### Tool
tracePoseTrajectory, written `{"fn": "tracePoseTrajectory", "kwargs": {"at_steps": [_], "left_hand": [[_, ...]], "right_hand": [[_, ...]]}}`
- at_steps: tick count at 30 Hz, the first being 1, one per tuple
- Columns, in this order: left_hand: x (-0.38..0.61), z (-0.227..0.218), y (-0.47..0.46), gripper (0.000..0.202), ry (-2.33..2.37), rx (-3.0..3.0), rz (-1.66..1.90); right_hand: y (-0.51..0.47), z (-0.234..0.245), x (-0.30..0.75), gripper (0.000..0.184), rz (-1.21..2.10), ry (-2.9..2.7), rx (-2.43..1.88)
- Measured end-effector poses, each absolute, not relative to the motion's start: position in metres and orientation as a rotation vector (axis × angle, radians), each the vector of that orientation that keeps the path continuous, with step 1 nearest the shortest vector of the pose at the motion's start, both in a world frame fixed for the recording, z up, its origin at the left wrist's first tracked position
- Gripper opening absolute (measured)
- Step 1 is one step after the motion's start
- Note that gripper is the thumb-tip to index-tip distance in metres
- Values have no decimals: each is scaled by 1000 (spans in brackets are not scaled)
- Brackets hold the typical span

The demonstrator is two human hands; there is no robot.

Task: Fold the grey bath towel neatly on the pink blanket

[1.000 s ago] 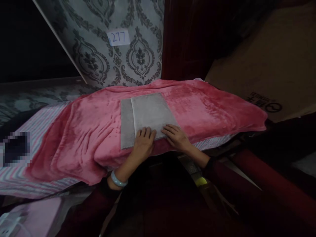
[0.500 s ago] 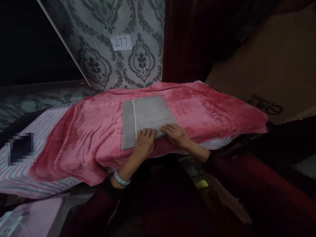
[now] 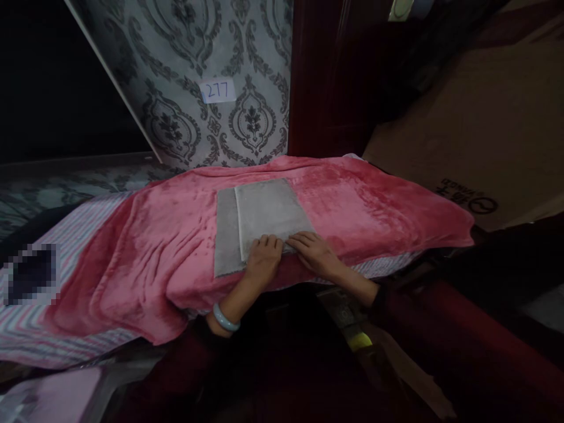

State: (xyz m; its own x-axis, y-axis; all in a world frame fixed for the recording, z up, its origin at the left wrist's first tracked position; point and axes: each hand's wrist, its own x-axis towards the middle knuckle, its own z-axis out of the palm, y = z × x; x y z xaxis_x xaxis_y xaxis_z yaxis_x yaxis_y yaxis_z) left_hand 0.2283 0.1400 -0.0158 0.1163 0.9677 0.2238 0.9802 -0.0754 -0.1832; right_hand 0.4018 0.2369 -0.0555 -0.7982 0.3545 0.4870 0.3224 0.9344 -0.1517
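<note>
A grey cloth [image 3: 271,205] lies on the pink blanket, its upper layer folded over so that a strip of the lower layer [image 3: 225,235] shows on the left. My left hand [image 3: 264,258], below a pale bangle [image 3: 225,318], is at the cloth's near edge with its fingers bent over the top. Just to the right, my right hand [image 3: 315,252] has its fingers over the same edge near the right corner. Both hands appear closed on the edge; the thumbs are mostly hidden.
The pink blanket [image 3: 171,217] covers a striped sheet [image 3: 83,226]. A patterned wall with a paper marked 277 [image 3: 218,90] stands behind. To the right is a large cardboard box [image 3: 476,135]. A pixelated dark object [image 3: 33,273] lies at the left.
The camera view has tilted a little upward. Both hands stay at the cloth's near edge, the left slightly closer to the right. The cloth's fold looks the same.
</note>
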Motion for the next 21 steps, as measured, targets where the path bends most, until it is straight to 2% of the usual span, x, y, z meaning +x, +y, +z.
{"fn": "tracePoseTrajectory", "kwargs": {"at_steps": [6,11,15,21], "left_hand": [[234,-15,144,29,-1882,-2173,-29],[227,3,149,30,-1877,-2214,-5],[218,40,154,33,-1875,-2152,-66],[200,123,157,32,-1935,-2136,-183]], "right_hand": [[237,-71,424,44,266,-2304,-634],[264,-89,439,57,752,-1715,-884],[286,-98,437,52,1268,-1397,-775],[271,-89,393,37,1697,-1185,-624]]}}
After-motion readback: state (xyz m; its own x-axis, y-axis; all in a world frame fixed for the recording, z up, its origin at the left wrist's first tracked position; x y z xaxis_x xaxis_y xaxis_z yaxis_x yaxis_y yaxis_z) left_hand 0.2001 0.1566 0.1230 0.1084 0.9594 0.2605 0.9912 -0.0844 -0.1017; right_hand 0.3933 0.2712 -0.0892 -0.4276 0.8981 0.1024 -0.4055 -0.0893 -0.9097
